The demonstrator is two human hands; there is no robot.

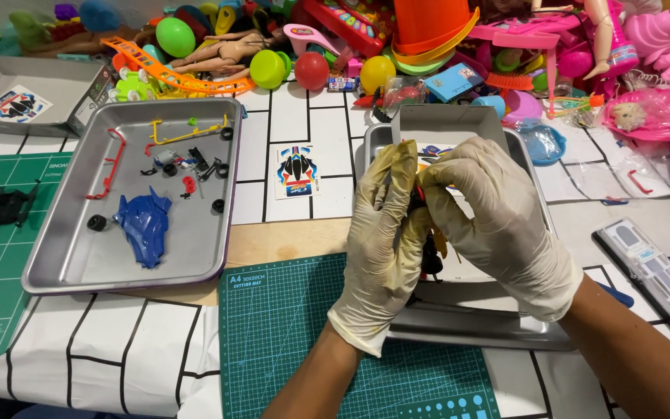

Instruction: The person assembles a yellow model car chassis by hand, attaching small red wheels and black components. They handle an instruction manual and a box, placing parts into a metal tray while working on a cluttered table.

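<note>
I see left hand [378, 240] and right hand [498, 221], fingers clenched on small black part [430, 256] above tray [459, 330]. Risk: slippery gloves, part drops, bounces off surface.

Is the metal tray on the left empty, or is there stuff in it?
Not empty: the left tray holds a blue car shell, loose black wheels and coloured plastic parts.
</note>
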